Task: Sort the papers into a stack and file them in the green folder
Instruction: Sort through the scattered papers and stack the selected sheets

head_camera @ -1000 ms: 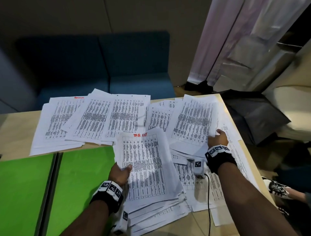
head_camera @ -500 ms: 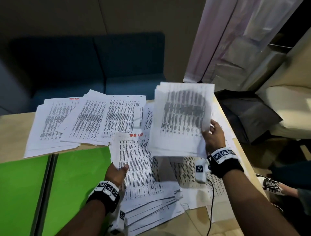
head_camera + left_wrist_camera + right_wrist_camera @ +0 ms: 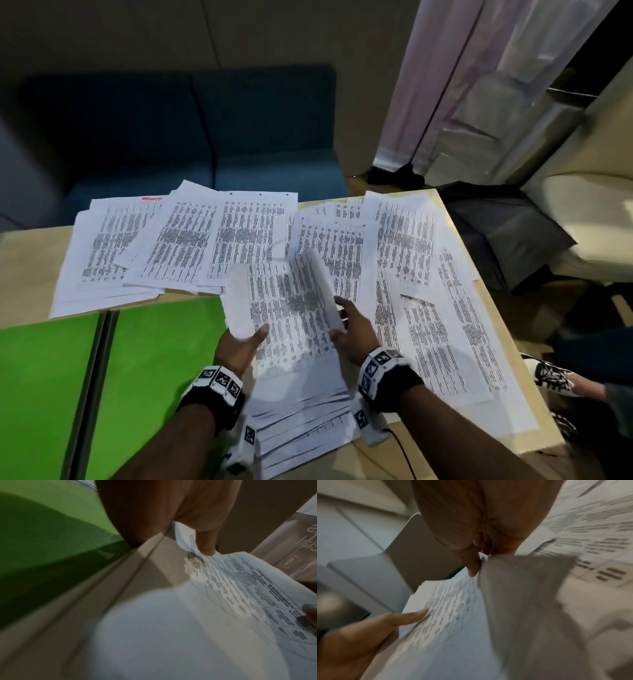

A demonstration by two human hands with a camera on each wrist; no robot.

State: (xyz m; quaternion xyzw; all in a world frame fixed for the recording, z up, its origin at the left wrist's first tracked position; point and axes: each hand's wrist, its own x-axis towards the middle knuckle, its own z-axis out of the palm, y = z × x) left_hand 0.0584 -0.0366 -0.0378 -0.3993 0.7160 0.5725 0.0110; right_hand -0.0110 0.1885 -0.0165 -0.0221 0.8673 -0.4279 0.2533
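Note:
A bundle of printed papers (image 3: 287, 301) curls upward between both hands over the near stack (image 3: 301, 421). My left hand (image 3: 239, 346) grips the bundle's left edge, thumb on top (image 3: 205, 540). My right hand (image 3: 352, 332) grips its right edge, which bends up against the fingers (image 3: 474, 563). The open green folder (image 3: 150, 359) lies flat at the left, right beside the stack. More printed sheets (image 3: 191, 240) lie spread over the far half of the table, and others (image 3: 445, 335) cover its right side.
The wooden table (image 3: 24, 274) ends at the right edge near a dark bag (image 3: 496, 240) on the floor. A blue sofa (image 3: 205, 137) stands behind the table. Someone's patterned shoe (image 3: 551, 377) is on the floor at the right.
My right hand has lifted a bundle from the far right of the table and brought it down toward me onto the near stack. My left hand has moved up to take its left edge.

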